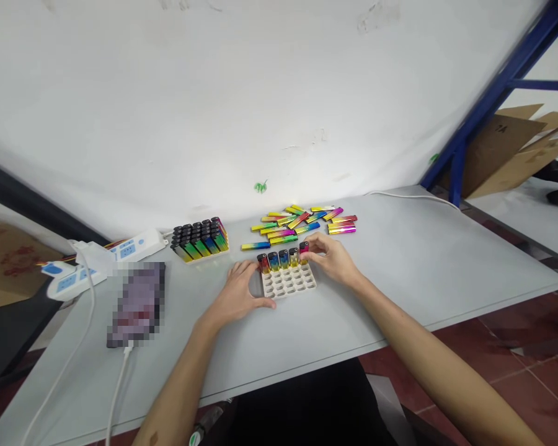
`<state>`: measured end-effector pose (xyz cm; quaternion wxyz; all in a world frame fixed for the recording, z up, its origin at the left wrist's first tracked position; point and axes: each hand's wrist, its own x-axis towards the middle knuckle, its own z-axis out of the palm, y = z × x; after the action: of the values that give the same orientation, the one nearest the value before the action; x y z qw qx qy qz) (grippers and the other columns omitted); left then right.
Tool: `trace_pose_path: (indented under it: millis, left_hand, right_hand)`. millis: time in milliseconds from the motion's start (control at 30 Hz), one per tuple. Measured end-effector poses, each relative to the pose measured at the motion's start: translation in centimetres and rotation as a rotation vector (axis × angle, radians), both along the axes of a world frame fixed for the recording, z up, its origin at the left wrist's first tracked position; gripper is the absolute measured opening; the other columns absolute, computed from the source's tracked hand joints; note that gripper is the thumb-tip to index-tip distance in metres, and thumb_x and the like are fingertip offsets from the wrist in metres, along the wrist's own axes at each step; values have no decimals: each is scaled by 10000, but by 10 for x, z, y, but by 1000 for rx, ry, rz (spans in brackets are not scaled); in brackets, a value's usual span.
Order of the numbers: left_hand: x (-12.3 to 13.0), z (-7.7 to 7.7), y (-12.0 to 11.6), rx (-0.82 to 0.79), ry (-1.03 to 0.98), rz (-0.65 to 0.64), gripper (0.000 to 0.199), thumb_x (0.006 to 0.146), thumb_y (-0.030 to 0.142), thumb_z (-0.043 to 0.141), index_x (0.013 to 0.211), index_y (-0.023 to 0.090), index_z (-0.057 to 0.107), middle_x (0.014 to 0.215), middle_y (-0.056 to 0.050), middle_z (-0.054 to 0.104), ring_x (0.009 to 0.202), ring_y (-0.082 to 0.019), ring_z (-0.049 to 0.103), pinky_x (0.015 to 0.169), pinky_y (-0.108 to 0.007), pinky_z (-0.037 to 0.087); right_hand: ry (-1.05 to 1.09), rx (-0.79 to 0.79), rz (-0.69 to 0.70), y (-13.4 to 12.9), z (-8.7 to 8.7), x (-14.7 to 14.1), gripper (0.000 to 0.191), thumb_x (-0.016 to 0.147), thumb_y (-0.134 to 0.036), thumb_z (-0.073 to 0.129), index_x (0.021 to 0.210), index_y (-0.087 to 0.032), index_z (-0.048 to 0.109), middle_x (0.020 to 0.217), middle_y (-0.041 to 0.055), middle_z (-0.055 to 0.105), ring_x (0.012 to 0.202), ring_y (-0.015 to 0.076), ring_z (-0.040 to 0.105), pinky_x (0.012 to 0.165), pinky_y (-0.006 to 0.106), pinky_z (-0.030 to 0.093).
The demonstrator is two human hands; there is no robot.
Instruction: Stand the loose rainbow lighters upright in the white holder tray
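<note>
Your left hand [237,296] is spread wide, touching the white, slotted, stiff-looking tray [289,284] at its left side; this should be light, so hold it by the edges. At its far right corner, your right hand [333,259] pinches the pink lighter with black top [304,248], fingers nearly closed. Its smooth body is probably hard and slippery; take the upper sides. Farther lie shiny multicoloured flat pieces [299,220].
</note>
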<state>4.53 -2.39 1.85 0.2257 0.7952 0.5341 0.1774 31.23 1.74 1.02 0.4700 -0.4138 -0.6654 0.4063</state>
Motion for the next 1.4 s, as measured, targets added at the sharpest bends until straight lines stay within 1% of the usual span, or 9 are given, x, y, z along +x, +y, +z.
trace_pose_path:
  millis: [333, 567, 633, 733, 800, 867, 967, 1167, 1400]
  left_hand:
    - [1, -1, -2, -42, -31, 47, 808, 656, 584, 827, 1305, 229, 502, 1260, -98, 560, 1255, -347, 464, 1063, -481, 394]
    - [3, -2, -4, -26, -3, 70, 814, 682, 579, 806, 1352, 240, 494, 1296, -104, 554, 1281, -350, 456, 1087, -494, 382]
    - [2, -4, -4, -4, -3, 64, 817, 692, 574, 799, 1371, 246, 484, 1333, -108, 551, 1305, -356, 448, 1098, -507, 375]
    - [1, -7, -3, 17, -16, 42, 857, 708, 568, 788, 1419, 241, 439, 1436, -128, 504, 1374, -361, 402, 1139, -518, 336]
    - [-1, -10, -3, 12, -28, 11, 889, 726, 579, 771, 1452, 230, 395, 1485, -136, 471, 1403, -348, 387, 1164, -502, 318]
    - [-1, -11, -2, 8, -45, -12, 905, 745, 594, 749, 1472, 221, 360, 1500, -136, 463, 1405, -331, 402, 1174, -483, 319]
    - [0, -14, -2, 13, -59, -1, 885, 771, 610, 715, 1471, 212, 349, 1488, -136, 479, 1390, -319, 433, 1168, -477, 337]
    - [3, -19, -5, 56, -40, 24, 885, 754, 624, 718, 1450, 203, 368, 1472, -144, 490, 1383, -332, 452, 1150, -481, 368]
    - [5, -23, -9, 75, -10, 59, 901, 769, 614, 706, 1472, 193, 332, 1486, -172, 477, 1394, -363, 443, 1137, -522, 381]
  right_hand:
    - [-20, 3, 20, 1, -5, 0, 276, 803, -395, 730, 974, -221, 601, 858, 11, 724, 815, 195, 688, 837, 378, 535]
    - [-184, 28, -12, -1, -2, 1, 293, 848, -463, 681, 1004, -222, 628, 898, 22, 727, 825, 202, 665, 791, 347, 509]
    - [-210, 58, -88, 3, -1, 8, 297, 946, -484, 530, 1032, -222, 642, 923, 38, 725, 843, 207, 660, 806, 349, 495]
    - [-359, 122, -378, 14, -5, 26, 437, 1030, -440, 295, 1020, -205, 663, 937, 89, 694, 899, 245, 629, 855, 389, 461]
    - [-537, 129, -579, 20, -10, 39, 415, 1017, -380, 317, 1062, -181, 678, 1015, 143, 655, 994, 292, 589, 903, 428, 431]
    - [-697, 89, -678, 24, -16, 49, 364, 977, -334, 407, 1153, -163, 676, 1101, 186, 606, 1063, 329, 547, 935, 460, 408]
    - [-812, 34, -707, 25, -22, 55, 350, 931, -321, 497, 1198, -171, 666, 1121, 192, 580, 1065, 339, 528, 940, 475, 396]
    - [-796, 17, -688, 16, -24, 54, 254, 908, -397, 544, 997, -190, 659, 1024, 152, 602, 1016, 313, 533, 920, 433, 405]
    - [-775, -52, -686, 9, -21, 53, 258, 867, -303, 556, 1055, -146, 638, 1026, 172, 649, 1022, 321, 565, 917, 444, 415]
